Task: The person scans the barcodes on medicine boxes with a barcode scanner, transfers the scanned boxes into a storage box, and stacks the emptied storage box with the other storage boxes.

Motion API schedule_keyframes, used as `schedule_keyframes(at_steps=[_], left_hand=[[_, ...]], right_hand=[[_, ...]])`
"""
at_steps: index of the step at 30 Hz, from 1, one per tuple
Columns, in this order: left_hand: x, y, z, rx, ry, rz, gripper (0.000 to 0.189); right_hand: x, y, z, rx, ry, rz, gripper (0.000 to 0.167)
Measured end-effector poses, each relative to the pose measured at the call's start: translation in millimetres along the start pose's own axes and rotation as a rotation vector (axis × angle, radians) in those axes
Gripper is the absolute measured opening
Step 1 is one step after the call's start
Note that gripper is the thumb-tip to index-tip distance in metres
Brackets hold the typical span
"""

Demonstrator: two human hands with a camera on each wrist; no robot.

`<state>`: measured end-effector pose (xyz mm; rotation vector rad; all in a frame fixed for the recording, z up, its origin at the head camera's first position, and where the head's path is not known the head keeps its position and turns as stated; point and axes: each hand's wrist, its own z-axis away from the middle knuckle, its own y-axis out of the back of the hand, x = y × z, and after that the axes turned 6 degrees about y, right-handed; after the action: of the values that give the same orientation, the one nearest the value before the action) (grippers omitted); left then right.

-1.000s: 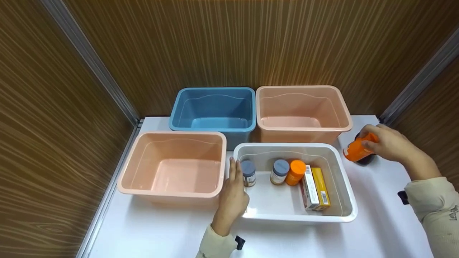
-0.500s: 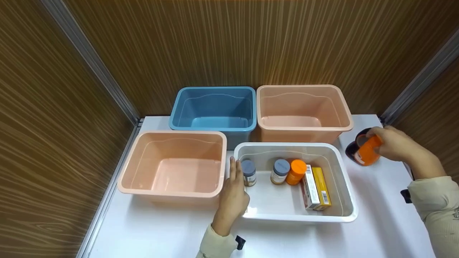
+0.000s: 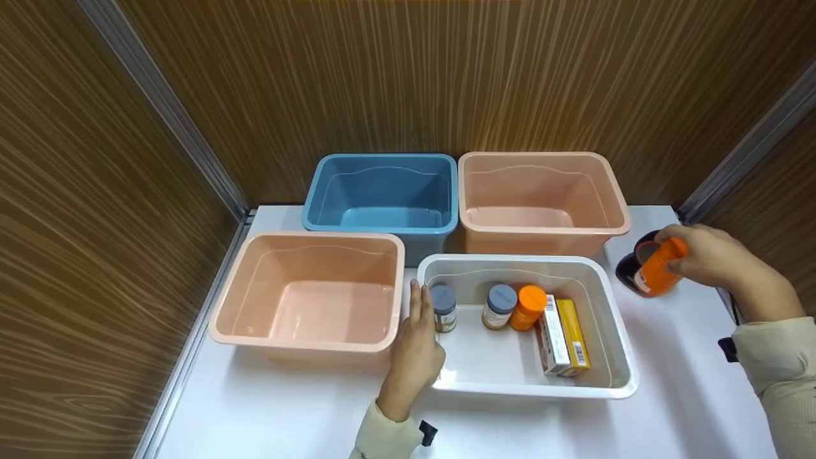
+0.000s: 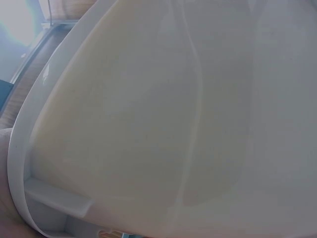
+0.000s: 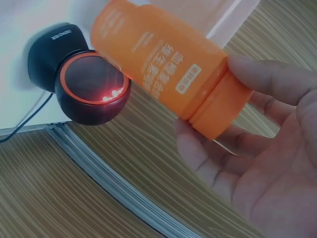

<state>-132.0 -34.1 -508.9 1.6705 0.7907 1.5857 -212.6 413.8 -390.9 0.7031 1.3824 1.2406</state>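
Observation:
My right hand (image 3: 717, 258) grips an orange pill bottle (image 3: 660, 271) by its cap end, fingers on one side and thumb on the other. In the right wrist view the bottle (image 5: 161, 64) is tilted, its printed label showing, and its body overlaps the edge of a black barcode scanner (image 5: 94, 84) with a lit red window. My left hand (image 3: 414, 354) rests at the left rim of the white bin (image 3: 510, 387), fingers straight. Inside stand two grey-capped bottles (image 3: 499, 306), another orange bottle (image 3: 528, 307), a white box (image 3: 553, 338) and a yellow box (image 3: 574, 335).
A pink bin (image 3: 306, 346) stands left of the white one. Behind are a blue bin (image 3: 381, 228) and a second pink bin (image 3: 542, 229). Wood-grain panels (image 3: 408, 76) enclose the white table (image 3: 287, 408). A cable (image 5: 27, 119) runs from the scanner.
The right hand has moved the orange bottle rightward across the scanner and changed its tilt, uncovering more of the scanner; lately it shifts only slightly. The left hand stays at the bin rim.

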Motion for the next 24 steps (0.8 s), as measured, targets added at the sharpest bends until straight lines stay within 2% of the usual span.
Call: schedule_keyframes(at_steps=[4,11,19,24], left_hand=[[-0.6,0.1,-0.3,0.004,-0.003,0.003,0.09],[-1.5,0.2,0.4,0.004,-0.014,0.004,0.091],[-0.5,0.5,0.3,-0.011,0.001,-0.016,0.092],[-0.6,0.4,0.0,-0.011,-0.003,-0.02,0.092]], right_hand=[[-8,5,-3.8,0.076,-0.001,-0.034,0.051],[-34,12,-13.7,0.23,0.074,-0.034,0.048],[-67,19,-33.6,0.248,0.093,-0.081,0.049],[-86,22,-48.4,0.248,0.141,-0.082,0.052]])
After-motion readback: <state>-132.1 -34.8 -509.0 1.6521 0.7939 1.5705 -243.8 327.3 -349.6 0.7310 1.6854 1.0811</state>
